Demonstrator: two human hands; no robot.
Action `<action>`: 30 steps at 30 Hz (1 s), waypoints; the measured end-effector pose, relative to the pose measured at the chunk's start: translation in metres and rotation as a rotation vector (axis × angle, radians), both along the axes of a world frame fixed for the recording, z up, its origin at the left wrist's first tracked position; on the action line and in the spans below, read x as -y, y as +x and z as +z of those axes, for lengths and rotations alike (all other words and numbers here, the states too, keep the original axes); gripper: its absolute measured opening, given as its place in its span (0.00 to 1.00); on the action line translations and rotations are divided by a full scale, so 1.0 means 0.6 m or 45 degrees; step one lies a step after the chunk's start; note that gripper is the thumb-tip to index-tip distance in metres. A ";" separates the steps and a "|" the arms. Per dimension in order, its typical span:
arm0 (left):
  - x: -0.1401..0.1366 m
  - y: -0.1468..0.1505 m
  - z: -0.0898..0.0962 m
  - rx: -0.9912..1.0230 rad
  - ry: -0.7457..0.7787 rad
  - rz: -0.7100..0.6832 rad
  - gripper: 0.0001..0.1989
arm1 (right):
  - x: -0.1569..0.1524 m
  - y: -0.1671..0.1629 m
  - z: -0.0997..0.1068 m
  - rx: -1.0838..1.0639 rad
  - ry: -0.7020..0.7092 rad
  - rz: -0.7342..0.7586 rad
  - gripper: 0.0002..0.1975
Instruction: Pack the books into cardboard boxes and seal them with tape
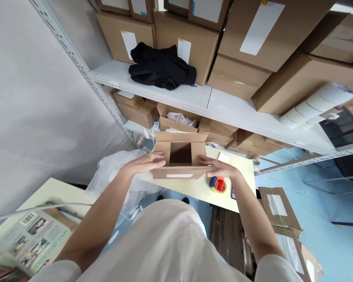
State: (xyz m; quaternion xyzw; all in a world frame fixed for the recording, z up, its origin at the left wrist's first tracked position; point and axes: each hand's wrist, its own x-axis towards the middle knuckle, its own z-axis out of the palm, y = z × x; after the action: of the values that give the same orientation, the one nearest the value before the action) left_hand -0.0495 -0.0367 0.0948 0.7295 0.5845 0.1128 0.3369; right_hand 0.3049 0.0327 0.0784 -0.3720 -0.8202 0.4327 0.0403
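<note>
An open cardboard box [181, 171] stands in front of me at the table, with a white label on its near side. Its two side flaps are folded inward, and a dark gap shows between them. The far flap and the near flap stick outward. My left hand [148, 161] grips the box's left side, fingers reaching onto the side flap. On the opposite side my right hand [220, 167] holds the right edge, its fingers over the other flap and its thumb lower down. Close to my right hand lie rolls of coloured tape [218, 184].
The pale yellow table [191, 188] carries a phone [233, 193] at its right. Behind it rises a shelf [194, 96] with cartons, a black garment [161, 66] and white rolls [314, 107]. Plastic wrap [108, 170] hangs left. Cartons [279, 209] stack on the right floor.
</note>
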 end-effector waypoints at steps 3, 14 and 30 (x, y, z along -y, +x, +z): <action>-0.005 -0.026 -0.033 0.147 -0.095 -0.067 0.30 | 0.004 0.011 -0.031 -0.121 0.016 -0.173 0.25; -0.018 -0.004 -0.141 0.366 0.187 0.611 0.67 | -0.069 -0.034 -0.077 -0.178 0.400 -0.488 0.75; 0.011 0.006 -0.149 0.209 0.373 0.548 0.40 | -0.054 -0.032 -0.100 0.008 0.471 -0.372 0.21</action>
State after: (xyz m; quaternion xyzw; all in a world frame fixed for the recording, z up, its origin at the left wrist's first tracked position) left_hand -0.0458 -0.0431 0.0057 0.6179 0.6743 0.3238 0.2422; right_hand 0.2855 0.0649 0.0185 -0.4743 -0.8232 0.2634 0.1676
